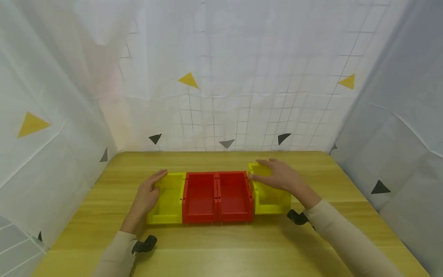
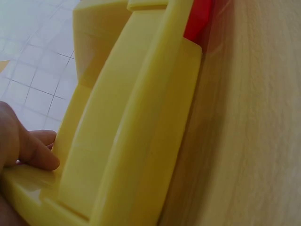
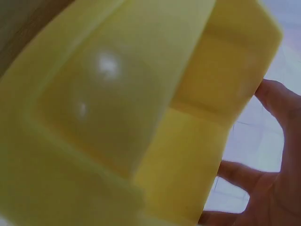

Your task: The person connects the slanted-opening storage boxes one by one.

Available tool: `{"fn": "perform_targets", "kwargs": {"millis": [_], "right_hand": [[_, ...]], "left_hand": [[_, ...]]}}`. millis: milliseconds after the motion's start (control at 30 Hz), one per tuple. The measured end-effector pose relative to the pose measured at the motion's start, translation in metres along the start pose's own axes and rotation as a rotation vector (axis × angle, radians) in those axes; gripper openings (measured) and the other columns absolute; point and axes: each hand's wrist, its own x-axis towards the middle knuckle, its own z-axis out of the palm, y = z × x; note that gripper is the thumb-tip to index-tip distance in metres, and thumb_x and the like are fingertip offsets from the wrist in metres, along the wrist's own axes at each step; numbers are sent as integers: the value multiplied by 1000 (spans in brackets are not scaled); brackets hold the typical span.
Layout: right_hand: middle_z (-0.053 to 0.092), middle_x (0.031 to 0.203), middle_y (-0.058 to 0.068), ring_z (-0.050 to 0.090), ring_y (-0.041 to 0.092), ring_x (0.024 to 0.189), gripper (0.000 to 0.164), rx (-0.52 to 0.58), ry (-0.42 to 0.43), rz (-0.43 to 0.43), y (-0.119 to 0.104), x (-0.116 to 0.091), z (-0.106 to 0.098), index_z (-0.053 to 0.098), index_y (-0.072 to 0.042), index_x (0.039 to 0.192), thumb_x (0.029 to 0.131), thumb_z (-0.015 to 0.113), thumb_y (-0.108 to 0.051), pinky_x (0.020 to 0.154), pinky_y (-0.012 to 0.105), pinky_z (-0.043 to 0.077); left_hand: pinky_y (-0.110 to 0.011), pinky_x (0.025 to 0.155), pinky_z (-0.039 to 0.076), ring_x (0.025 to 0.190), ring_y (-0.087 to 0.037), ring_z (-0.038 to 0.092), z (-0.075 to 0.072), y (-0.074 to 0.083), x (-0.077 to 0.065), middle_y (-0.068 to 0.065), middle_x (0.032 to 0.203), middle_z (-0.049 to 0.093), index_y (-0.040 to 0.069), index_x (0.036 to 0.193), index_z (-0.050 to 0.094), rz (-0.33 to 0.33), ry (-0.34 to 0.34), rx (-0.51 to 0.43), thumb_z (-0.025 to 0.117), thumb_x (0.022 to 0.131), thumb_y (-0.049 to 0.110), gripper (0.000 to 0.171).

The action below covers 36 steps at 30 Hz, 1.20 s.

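Note:
Four open-front plastic bins form a side-by-side row on the wooden table. At the left end, my left hand (image 1: 147, 196) grips the side wall of a yellow bin (image 1: 169, 202), its fingertips hooked over the rim in the left wrist view. Two red bins (image 1: 200, 196) stand in the middle, flush with that yellow one. My right hand (image 1: 282, 177) holds the other yellow bin (image 1: 271, 209) at the right end, with the thumb at its left wall and the fingers spread toward the back rim. This bin sits slightly farther back and askew beside the red ones.
The wooden table (image 1: 214, 250) extends in front of the row and to both sides. White sheets (image 1: 235, 77) with yellow, black and grey triangles hang behind and at either side. A black wrist mount (image 1: 145, 244) shows at each sleeve.

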Motion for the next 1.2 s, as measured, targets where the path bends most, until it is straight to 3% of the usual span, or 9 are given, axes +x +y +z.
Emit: {"fn": "perform_targets", "kwargs": {"millis": [133, 333, 900, 1200], "right_hand": [[41, 154, 34, 47, 54, 133, 95, -14, 20, 29, -4, 0, 4, 49, -13, 157, 88, 57, -79, 100, 74, 41], [50, 140, 32, 55, 44, 118, 90, 37, 56, 53, -9, 2, 9, 53, -8, 153, 89, 66, -70, 89, 62, 51], [55, 129, 29, 50, 39, 111, 81, 92, 31, 80, -3, 5, 23, 57, -6, 150, 90, 73, -58, 69, 41, 49], [54, 130, 30, 53, 38, 108, 84, 104, 34, 64, -2, 4, 28, 58, -6, 149, 88, 72, -63, 71, 43, 50]], "left_hand": [[-60, 116, 31, 148, -39, 34, -1, 2, 1, -17, 160, 43, -1, 150, 54, -9, -3, -6, 39, 95, -15, 59], [-60, 116, 30, 148, -39, 34, -2, 2, 2, -19, 159, 43, -3, 149, 54, -5, -4, 0, 39, 95, -16, 58], [-60, 116, 30, 147, -40, 36, -1, 7, 2, -18, 158, 45, -2, 148, 55, 4, 7, -9, 39, 93, -16, 59], [-60, 117, 29, 148, -40, 34, -1, 2, 0, -17, 160, 43, -1, 149, 54, -6, -2, -11, 39, 94, -15, 59]]}}
